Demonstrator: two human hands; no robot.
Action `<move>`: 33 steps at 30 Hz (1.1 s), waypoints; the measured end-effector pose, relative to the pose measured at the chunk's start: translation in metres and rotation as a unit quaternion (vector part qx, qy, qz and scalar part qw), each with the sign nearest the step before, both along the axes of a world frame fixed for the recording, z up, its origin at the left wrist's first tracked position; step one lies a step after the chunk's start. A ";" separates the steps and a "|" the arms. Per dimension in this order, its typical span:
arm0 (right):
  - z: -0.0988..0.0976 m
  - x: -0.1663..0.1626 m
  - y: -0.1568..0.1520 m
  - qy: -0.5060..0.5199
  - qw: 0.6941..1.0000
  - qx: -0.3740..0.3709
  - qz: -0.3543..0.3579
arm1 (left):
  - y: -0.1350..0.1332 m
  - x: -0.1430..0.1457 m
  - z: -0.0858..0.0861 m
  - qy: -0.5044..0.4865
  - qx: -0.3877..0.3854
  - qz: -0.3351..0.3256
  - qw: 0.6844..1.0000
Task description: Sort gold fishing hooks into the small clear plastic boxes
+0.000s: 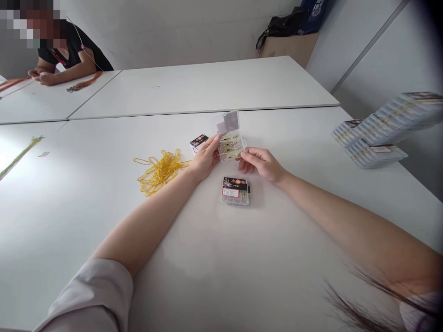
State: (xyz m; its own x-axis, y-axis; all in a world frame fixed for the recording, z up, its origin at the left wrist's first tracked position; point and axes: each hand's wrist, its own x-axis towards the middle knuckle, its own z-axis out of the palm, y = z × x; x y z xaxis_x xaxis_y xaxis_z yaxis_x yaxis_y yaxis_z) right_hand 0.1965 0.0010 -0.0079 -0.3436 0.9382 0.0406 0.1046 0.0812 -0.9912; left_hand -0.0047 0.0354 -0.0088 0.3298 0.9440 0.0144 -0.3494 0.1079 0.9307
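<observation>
A small clear plastic box with its lid raised holds yellow looped pieces in rows. My left hand grips its left side with curled fingers. My right hand pinches its right edge. Both hands keep the box just above the white table. A closed clear box with a black and red label lies on the table right below my hands. A black and red card lies beside my left fingers.
A loose heap of yellow loops lies left of my left hand. Stacks of flat boxes stand at the table's right edge. Another person sits at the far left table. A dark bag rests on a cardboard carton at the back.
</observation>
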 end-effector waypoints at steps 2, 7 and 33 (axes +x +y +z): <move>0.000 -0.001 0.001 -0.010 1.000 0.000 0.001 | 0.000 -0.001 -0.002 0.011 0.007 -0.007 1.000; -0.001 -0.002 0.001 -0.018 1.000 -0.001 0.001 | 0.000 -0.002 -0.004 0.014 0.026 -0.025 0.999; -0.007 -0.001 0.005 0.054 0.990 0.044 -0.119 | -0.004 0.002 0.011 -0.025 -0.099 0.021 0.994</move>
State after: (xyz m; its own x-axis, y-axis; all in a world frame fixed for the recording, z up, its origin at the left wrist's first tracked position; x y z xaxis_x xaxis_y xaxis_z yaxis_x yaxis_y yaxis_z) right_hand 0.1954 0.0062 -0.0145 -0.1026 0.9832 0.1513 0.0241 0.1545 -0.9877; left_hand -0.0026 0.0310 0.0023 0.2937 0.9427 -0.1585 -0.4034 0.2725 0.8735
